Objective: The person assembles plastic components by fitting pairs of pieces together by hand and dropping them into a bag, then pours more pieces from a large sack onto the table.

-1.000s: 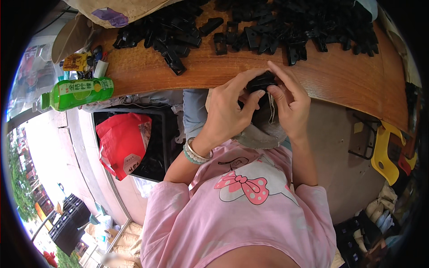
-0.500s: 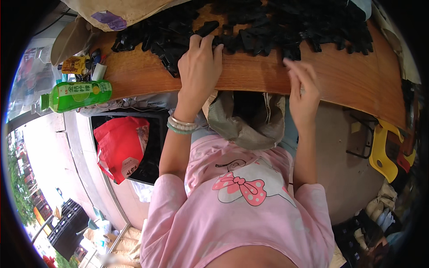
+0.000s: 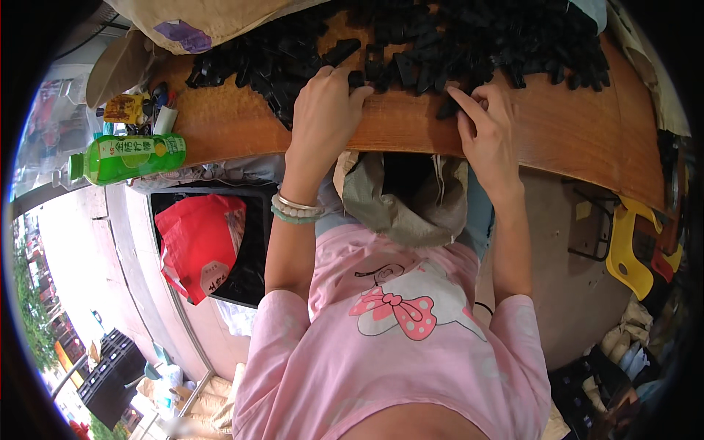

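Observation:
A large heap of small black plastic parts (image 3: 440,44) covers the far side of the wooden table (image 3: 242,132). Near the heap's front edge my left hand (image 3: 324,110) is closed, knuckles up, and a black part (image 3: 356,78) pokes out between its fingers and thumb. To its right, my right hand (image 3: 490,128) has a dark plastic piece (image 3: 446,109) at its index fingertip, held just above the table's near edge. Its thumb is partly hidden by the hand. Below and between both hands, an open woven sack (image 3: 411,220) rests on my lap, its inside dark.
A green drink bottle (image 3: 136,157) lies at the table's left end, beside a yellow packet (image 3: 125,108). Under the table at left is a red bag (image 3: 202,246) in a black crate. A yellow stool (image 3: 627,246) stands at the right. A large pale sack (image 3: 213,26) borders the heap.
My right hand has moved left and slightly in over the table edge, and a black piece now shows at its fingertips. My left hand has drawn slightly toward me with its part.

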The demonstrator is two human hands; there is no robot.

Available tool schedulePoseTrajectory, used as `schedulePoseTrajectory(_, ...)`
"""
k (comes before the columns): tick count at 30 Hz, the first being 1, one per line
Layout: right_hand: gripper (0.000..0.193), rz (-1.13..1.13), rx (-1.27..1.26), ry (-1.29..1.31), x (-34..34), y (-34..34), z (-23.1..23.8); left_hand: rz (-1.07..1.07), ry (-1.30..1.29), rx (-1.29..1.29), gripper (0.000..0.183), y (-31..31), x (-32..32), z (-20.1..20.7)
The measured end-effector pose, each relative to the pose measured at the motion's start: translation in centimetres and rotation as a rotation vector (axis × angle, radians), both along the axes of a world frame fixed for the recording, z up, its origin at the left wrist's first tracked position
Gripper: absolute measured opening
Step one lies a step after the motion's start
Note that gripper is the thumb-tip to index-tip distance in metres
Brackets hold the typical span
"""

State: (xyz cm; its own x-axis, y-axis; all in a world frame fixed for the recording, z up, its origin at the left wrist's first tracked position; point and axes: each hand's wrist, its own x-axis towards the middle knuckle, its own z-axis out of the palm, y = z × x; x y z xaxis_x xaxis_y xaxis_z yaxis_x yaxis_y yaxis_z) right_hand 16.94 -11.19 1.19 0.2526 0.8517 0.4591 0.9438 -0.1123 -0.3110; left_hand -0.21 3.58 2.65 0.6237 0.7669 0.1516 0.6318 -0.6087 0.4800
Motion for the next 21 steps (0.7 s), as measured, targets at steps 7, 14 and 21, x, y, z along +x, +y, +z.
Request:
schedulePoseTrajectory(7, 0.028, -0.011, 0.188, -0.049, -0.9, 0.3, -1.0, -0.040, 0.012, 0.131, 0.030, -0.8, -0.6, 0.3)
schedulePoseTrajectory(14, 0.024, -0.030, 0.392, 0.841, -4.6, 0.0, 0.5, 0.071, -0.760, -0.831, 0.031, -4.3, -1.5, 0.1)
schedulePoseTrajectory(21, 0.019, 0.197, 0.354, 0.778, -4.1, 0.1, 0.7, -0.181, -0.847, -1.079, 0.032, -4.8, -1.3, -0.3)
